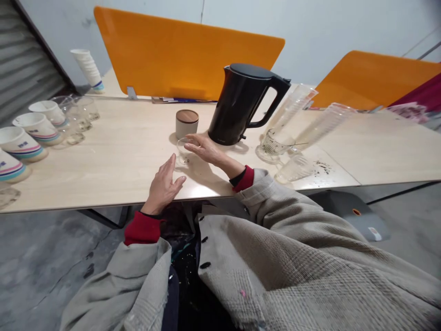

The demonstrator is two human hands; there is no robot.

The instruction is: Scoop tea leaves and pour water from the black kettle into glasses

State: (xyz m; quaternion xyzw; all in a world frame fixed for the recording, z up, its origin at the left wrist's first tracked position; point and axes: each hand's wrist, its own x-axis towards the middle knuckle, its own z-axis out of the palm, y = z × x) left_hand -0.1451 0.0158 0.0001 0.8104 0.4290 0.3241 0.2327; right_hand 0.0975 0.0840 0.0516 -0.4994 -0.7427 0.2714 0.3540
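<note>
My left hand rests flat at the near edge of the light wooden table, fingers stretched out, holding nothing. My right hand reaches across the table with its fingers spread over a small clear glass cup, touching its rim. Just behind it stand a small white canister with a wooden lid and a black electric kettle.
Two tall clear pitchers stand right of the kettle, with dark crumbs beside them. Striped paper cups and small glasses line the left side, with a cup stack behind. Orange dividers back the table.
</note>
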